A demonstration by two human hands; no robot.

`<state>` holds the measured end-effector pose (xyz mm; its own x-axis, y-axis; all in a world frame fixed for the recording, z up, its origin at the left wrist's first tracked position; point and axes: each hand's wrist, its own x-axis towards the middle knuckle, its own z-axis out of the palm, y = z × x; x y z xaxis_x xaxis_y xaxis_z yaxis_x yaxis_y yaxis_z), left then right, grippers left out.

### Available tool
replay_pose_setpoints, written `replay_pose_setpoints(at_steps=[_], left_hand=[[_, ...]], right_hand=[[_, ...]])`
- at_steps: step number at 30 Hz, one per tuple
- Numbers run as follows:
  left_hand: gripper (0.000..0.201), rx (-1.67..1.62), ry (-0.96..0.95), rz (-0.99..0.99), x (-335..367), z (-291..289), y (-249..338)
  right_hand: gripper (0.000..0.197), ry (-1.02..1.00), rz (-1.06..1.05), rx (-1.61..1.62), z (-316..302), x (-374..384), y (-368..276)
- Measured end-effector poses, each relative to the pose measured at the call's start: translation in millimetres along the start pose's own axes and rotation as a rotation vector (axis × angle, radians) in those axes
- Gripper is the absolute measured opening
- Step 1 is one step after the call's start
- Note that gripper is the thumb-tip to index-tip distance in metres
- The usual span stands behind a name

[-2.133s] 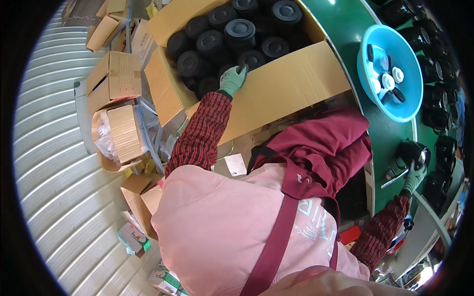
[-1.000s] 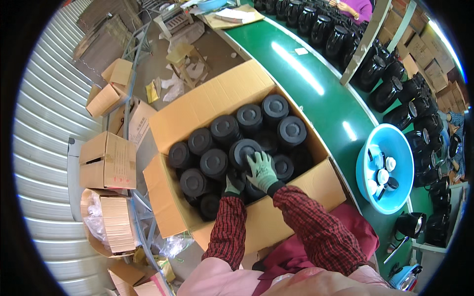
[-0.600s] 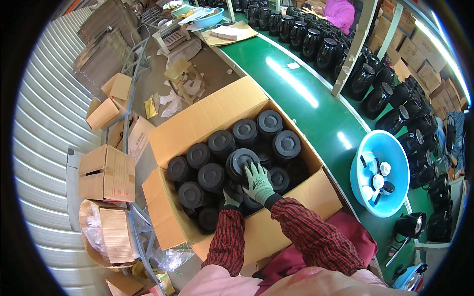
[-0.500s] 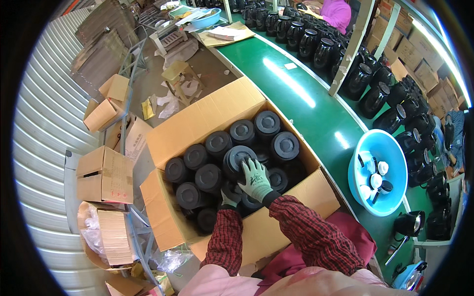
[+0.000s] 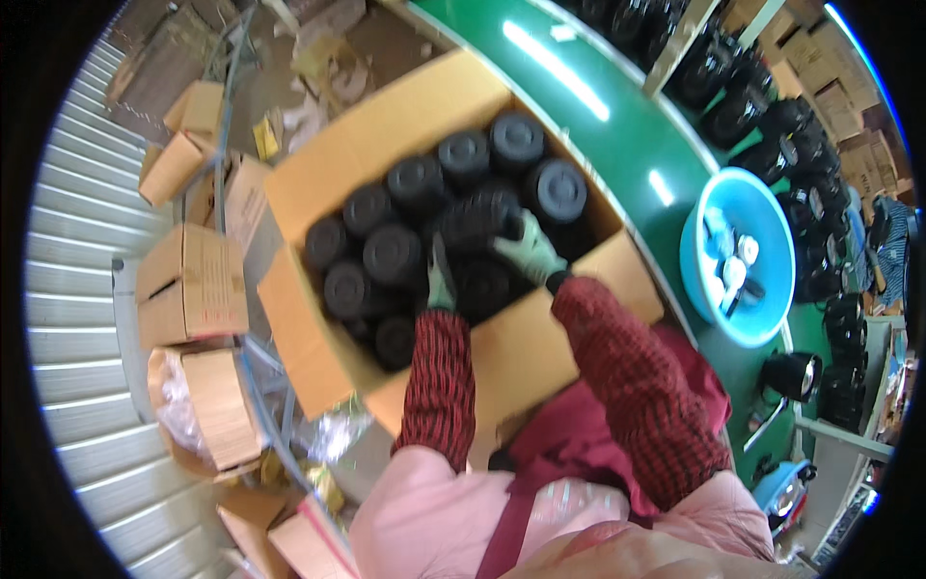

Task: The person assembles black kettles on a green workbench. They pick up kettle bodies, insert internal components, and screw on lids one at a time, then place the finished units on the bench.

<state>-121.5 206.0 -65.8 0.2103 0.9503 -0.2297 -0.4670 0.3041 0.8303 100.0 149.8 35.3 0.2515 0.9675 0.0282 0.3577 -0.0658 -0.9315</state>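
Observation:
A large open cardboard box [image 5: 318, 357] holds several black round parts packed side by side. Both my hands wear green gloves and reach into it. My left hand [image 5: 441, 280] and my right hand [image 5: 529, 253] grip one black round part [image 5: 476, 220] from either side, near the middle of the box. That part sits slightly above its neighbours. My red checked sleeves cross the near wall of the box.
A green conveyor belt [image 5: 617, 135] runs past the box's right side, with a blue bowl [image 5: 696, 289] of small parts on it. More black parts stand along the far right. Smaller cardboard boxes [image 5: 191, 285] and plastic bags lie on the floor to the left.
Two seconds ago only my left hand touched the box and my right was off at the belt. Both hands have since come into the box and closed around one black part.

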Motion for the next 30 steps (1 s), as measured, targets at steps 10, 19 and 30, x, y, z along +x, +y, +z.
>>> replay_pose_setpoints(at_steps=[10, 19, 30], left_hand=[[0.082, 0.227, 0.277, 0.065, -27.7, 25.7, 30.7], [0.071, 0.518, -0.11, 0.289, -192.5, 152.2, 146.3], [0.072, 0.1, -0.828, -0.265, -360.8, 370.5, -36.7]], right_hand=[[0.082, 0.132, 0.075, 0.35, -23.7, -44.7, 0.5], [0.117, 0.438, 0.127, 0.235, -131.3, -234.4, -139.7], [0.102, 1.222, 0.377, -0.526, -301.3, -494.2, -183.2]])
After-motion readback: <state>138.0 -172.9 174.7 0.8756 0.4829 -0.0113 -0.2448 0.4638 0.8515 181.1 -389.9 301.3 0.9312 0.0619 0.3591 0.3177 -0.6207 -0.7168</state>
